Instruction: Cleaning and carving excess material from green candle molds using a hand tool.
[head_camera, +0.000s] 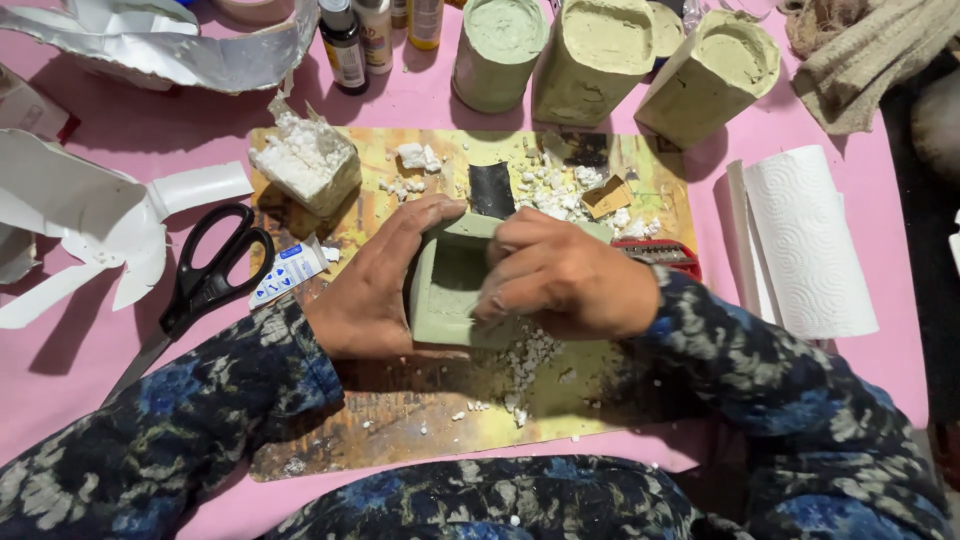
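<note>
Holding a hollow green block (450, 290) over a stained board (420, 420), the left hand (375, 290) wraps its side, thumb closed along the far edge, while the right hand (560, 275) lies curled over the top, fingers (495, 300) hooked into the hollow; both have a firm grip on it. White crumbs (525, 365) lie just below the block. Black scissors (205, 285) and a small white tube (290, 270) rest left of it on the pink bench (880, 200), a paper towel roll (805, 245) to the right, and three taller green blocks (600, 60) stand at the far side
</note>
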